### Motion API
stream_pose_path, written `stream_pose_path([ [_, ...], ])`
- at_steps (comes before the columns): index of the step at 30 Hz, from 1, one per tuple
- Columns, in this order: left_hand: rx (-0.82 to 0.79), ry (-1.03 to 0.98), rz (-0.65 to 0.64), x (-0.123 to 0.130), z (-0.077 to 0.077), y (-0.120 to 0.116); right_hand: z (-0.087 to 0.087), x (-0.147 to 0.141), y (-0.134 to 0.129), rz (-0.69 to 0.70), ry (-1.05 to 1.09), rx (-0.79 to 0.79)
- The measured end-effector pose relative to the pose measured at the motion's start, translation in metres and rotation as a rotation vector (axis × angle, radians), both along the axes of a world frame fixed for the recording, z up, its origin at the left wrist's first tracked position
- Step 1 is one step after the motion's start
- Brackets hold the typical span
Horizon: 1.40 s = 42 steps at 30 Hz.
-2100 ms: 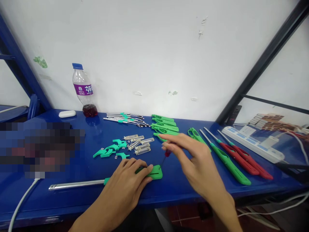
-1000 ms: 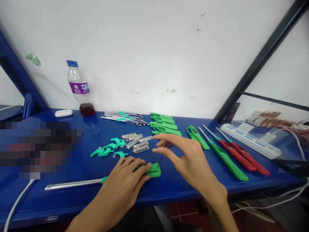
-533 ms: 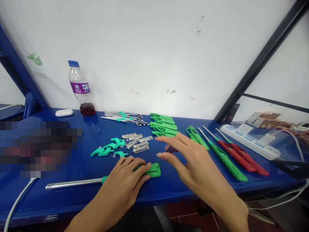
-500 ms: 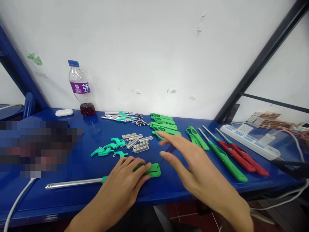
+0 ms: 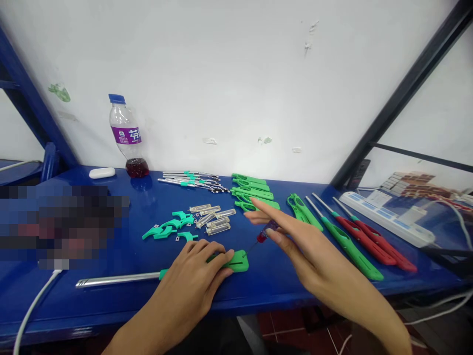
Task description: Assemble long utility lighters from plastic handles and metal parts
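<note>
My left hand [image 5: 201, 271] is closed over a green long-nosed lighter [image 5: 240, 263], pressing it to the table with its metal tube pointing left. In my right hand [image 5: 291, 234] is a small screwdriver [image 5: 261, 236] with a dark red and purple handle, held between thumb and fingers. Its thin shaft slants down to the handle end of the lighter; the tip seems to touch there. Beyond my left hand lie teal triggers [image 5: 162, 230] and several clear fuel tanks [image 5: 218, 226]. Green handle shells [image 5: 254, 192] lie behind my right hand.
Metal tubes with wires [image 5: 188, 180] lie near the wall. To the right are red lighters [image 5: 369, 241], another green lighter [image 5: 347, 246] and a white power strip [image 5: 388, 217]. A drink bottle [image 5: 127, 138] and a white case [image 5: 102, 173] stand at the back left.
My right hand has shifted slightly right and away from the lighter's end, with more of the screwdriver's handle showing. My left hand keeps its hold on the lighter. The view has moved a little.
</note>
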State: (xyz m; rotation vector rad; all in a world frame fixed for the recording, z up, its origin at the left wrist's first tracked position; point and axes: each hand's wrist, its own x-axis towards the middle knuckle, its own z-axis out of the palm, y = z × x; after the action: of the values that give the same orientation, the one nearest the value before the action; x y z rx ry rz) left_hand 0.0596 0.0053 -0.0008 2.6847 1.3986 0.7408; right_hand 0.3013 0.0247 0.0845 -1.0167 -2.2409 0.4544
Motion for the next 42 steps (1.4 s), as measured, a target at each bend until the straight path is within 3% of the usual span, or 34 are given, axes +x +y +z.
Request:
stream_pose_path([
  [3,0.001,-0.003,0.000,0.000,0.002,-0.001,0.001,0.001,0.003,0.026,0.062,-0.029],
  [9,-0.015,0.014,0.005,0.000,0.006,-0.003,0.001,-0.018,0.012,-0.254,0.065,0.138],
  [17,-0.075,0.006,0.010,0.002,0.009,-0.002,0.005,-0.012,-0.002,-0.112,0.060,0.047],
  [24,-0.081,0.019,0.007,0.002,0.010,-0.004,0.007,-0.013,0.005,-0.137,0.092,0.031],
  [31,-0.082,0.022,0.014,0.002,0.008,-0.004,0.004,-0.023,0.002,-0.294,0.052,0.191],
  [36,-0.064,0.011,0.014,0.003,0.008,-0.002,0.001,-0.027,0.005,-0.324,0.016,0.320],
  [42,-0.037,0.003,0.001,0.002,0.006,-0.001,0.001,-0.033,0.004,-0.325,0.034,0.365],
])
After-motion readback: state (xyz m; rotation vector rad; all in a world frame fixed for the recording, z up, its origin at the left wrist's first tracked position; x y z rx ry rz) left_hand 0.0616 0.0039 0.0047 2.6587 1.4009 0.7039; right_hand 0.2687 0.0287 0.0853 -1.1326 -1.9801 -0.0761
